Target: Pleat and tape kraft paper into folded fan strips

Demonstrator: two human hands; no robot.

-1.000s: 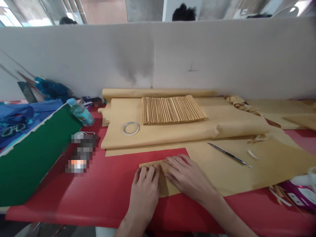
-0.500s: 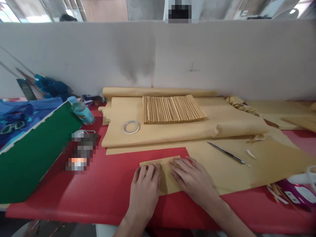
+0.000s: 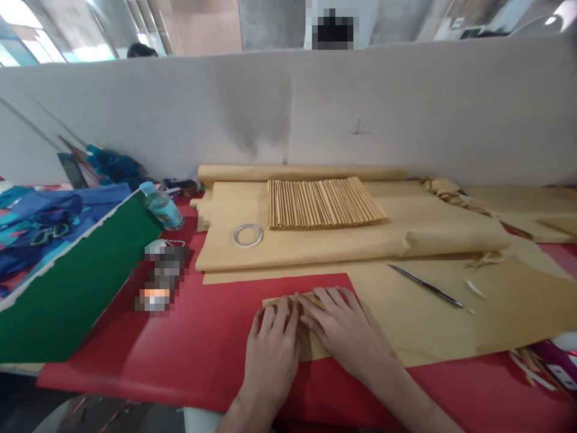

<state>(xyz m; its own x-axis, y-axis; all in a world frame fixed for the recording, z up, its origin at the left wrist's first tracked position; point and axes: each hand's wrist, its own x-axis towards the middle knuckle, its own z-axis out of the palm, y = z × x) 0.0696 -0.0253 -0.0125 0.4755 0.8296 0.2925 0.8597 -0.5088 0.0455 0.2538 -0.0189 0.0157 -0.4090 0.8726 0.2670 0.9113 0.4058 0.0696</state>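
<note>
The left hand [image 3: 273, 352] is laid over a small piece of brown paper [image 3: 312, 347], its fingers bent and set side by side near the far edge; whether any paper is pinched beneath them cannot be told. By the right hand [image 3: 340, 328] the same piece is touched from the other side, its fingers loosely spread, a gap left between thumb and forefinger, and nothing seen to be gripped. The piece is placed between and under both hands, on the red table cover [image 3: 180, 361].

To the right, a large brown sheet [image 3: 518, 307] is spread, and on it a slim dark pen-like tool [image 3: 430, 287] is laid slantwise, with a curved white scrap [image 3: 476, 289] near its end. Beyond the hands, folded brown paper [image 3: 306, 252] is topped by a row of thin brown sticks [image 3: 324, 204], with a silvery ring [image 3: 247, 245] just beside it. On the left, a tilted bottle [image 3: 166, 210] is seen near a green panel [image 3: 90, 288], behind which blue cloth [image 3: 76, 201] is heaped.
</note>
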